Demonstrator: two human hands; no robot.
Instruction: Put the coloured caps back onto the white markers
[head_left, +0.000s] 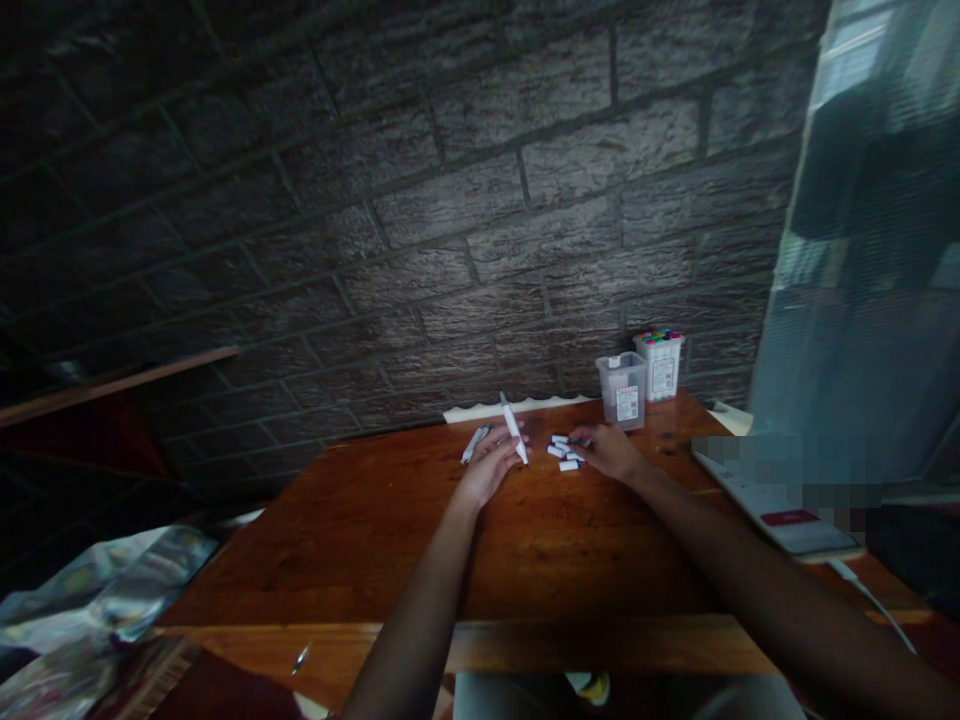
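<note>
My left hand (491, 463) is closed around a white marker (513, 422), which tilts upward with its grey tip end pointing away toward the wall. Just behind that hand, a few more white markers (474, 443) lie on the wooden table (375, 530). Several short white marker caps (560, 451) with dark ends are scattered in a small group to the right. Over the right side of this group is my right hand (609, 452), its fingers pinched at a cap with a dark end. The fingertips partly hide that cap.
An open clear plastic box (622, 390) with a label stands behind my right hand. Beside it is a similar box (660, 365) full of colourful-topped markers. A laptop (780, 500) with a white cable (870, 590) lies at the right. The stone-block wall (480, 260) rises behind the table.
</note>
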